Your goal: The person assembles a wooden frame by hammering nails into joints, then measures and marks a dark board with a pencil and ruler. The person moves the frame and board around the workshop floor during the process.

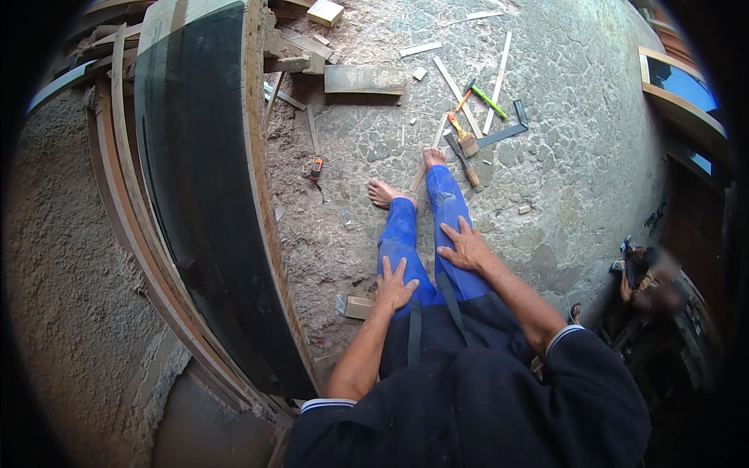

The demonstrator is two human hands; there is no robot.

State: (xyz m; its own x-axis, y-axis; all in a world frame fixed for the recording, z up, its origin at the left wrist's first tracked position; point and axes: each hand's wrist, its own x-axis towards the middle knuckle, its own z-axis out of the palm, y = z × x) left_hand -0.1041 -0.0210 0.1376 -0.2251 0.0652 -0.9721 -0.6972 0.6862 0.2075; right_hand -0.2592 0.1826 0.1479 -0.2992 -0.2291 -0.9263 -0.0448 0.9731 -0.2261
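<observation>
Trousers (446, 195), blue, at centre, bear the left hand (396, 288) and the right hand (467, 248) in the head view I watch remotely, each with fingers loosely spread and gripping nothing, perhaps merely resting. On the floor (569, 164), just right of the right foot (434, 157), I see a wooden-handled chisel (470, 171), brush (466, 142) and black square (503, 136) clustered, probably for easy reach; an orange tape measure (316, 167) lies farther left.

Trousers (446, 195) are smooth blue cloth, kinda dusty; the shirt (476, 413) is plain matt dark cloth. Floor (577, 164) looks like rough, crackly concrete. Far side: bare matt wood strips (499, 82), a square (505, 136) that's probably dark metal, and a chisel with a wooden handle (471, 175). Big panel (203, 171) on the left is smooth and glossy, glass-like tbh.
</observation>
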